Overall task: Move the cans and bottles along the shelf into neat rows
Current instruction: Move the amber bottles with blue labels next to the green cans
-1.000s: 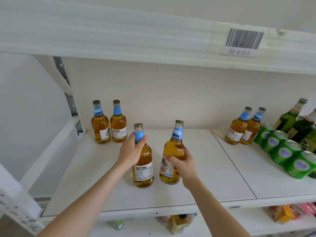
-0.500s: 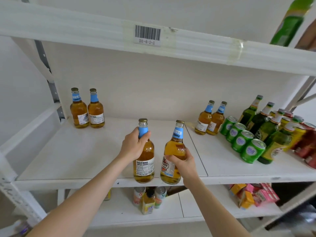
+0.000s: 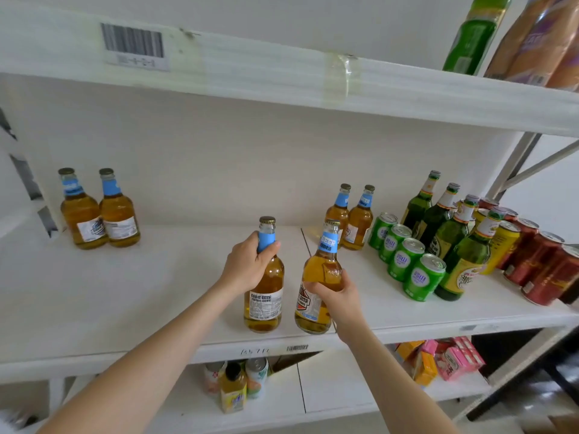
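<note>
The left hand [image 3: 247,267] curls round the neck and shoulder of one bottle [image 3: 264,305], thumb on the blue neck label. The right hand [image 3: 340,296] grips the second bottle [image 3: 322,264] from the side, low on its body, fingers wrapped across the amber glass. The first bottle stands upright and the second leans a little to the right. Whether their bases rest on the shelf [image 3: 125,292] or hang just above it I cannot tell.

Over the last second both bottles have travelled rightward. They were well left of the seam [image 3: 305,239] between the shelf panels; now they sit near the front edge, with the second bottle right at the seam. The grips have not changed.

Judging by that, the two are being carried toward the back pair [image 3: 351,220] of matching bottles just past the seam, beside the green cans [image 3: 407,261] and green bottles [image 3: 438,227]. Red cans [image 3: 539,261] crowd the far right. Another matching pair, the left pair [image 3: 100,214], is well apart at the shelf's left end and probably needs the same trip. The row is started, not finished: these two have yet to be set down in line in front of the back pair.
</note>
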Demonstrator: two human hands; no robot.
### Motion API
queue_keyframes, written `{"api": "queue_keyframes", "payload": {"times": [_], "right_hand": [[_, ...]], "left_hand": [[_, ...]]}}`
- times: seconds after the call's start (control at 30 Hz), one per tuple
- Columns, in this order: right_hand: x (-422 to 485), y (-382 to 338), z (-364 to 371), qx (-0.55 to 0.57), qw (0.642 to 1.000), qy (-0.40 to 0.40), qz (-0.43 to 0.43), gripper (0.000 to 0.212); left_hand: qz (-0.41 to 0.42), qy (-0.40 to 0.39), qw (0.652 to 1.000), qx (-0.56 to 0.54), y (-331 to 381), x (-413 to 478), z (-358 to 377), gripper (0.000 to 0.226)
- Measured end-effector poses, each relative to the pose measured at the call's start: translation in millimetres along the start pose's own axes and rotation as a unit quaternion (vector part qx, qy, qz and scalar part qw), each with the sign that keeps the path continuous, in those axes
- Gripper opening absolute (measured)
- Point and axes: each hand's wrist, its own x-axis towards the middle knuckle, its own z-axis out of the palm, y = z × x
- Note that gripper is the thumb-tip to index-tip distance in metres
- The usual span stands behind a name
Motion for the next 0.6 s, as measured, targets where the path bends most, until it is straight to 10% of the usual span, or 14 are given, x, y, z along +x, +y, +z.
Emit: {"api": "queue_keyframes", "payload": {"times": [0.6], "right_hand": [[108, -4, -94, 0.021, 0.999, 0.039, -0.006, 0.055]], "left_hand": [[0.02, -0.051, 0.998, 0.015, 39, 95, 105, 0.028]]}}
